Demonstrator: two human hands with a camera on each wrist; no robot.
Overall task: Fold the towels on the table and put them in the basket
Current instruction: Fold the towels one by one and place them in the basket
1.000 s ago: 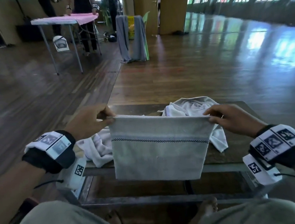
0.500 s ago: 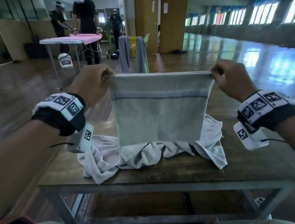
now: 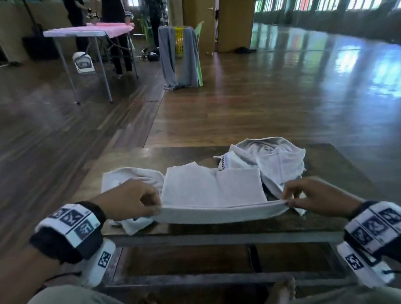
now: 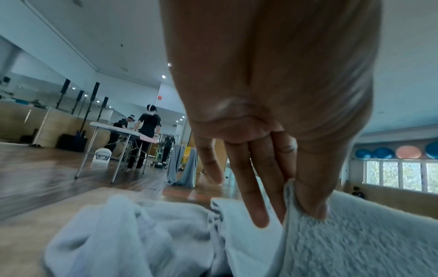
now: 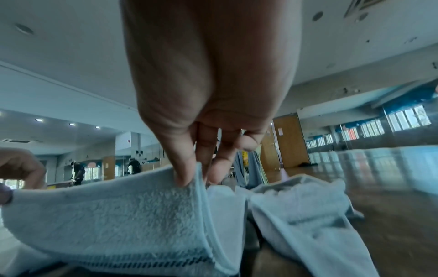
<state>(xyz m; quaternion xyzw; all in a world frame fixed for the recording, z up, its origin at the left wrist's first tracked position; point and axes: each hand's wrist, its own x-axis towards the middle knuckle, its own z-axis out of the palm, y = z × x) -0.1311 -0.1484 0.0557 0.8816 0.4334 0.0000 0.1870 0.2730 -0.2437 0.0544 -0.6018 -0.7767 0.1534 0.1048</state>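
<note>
A pale grey folded towel (image 3: 211,193) lies across the near part of the low wooden table (image 3: 326,170), its near edge raised. My left hand (image 3: 135,200) pinches the towel's near left corner, and the left wrist view shows thumb and fingers (image 4: 258,206) closed on the towel (image 4: 355,234). My right hand (image 3: 309,195) pinches the near right corner; in the right wrist view the thumb (image 5: 182,168) presses the towel's (image 5: 113,215) edge. Crumpled towels lie behind: one on the left (image 3: 132,177), one on the right (image 3: 275,158).
A yellow basket (image 3: 179,40) draped with grey cloth stands far off on the wooden floor. A folding table (image 3: 88,31) with pink cloth and people beside it stands at back left. My knees are under the near table edge.
The towel was held up in the air by its top corners; both hands have come down toward me and laid it flat over the table, still pinching the near corners.
</note>
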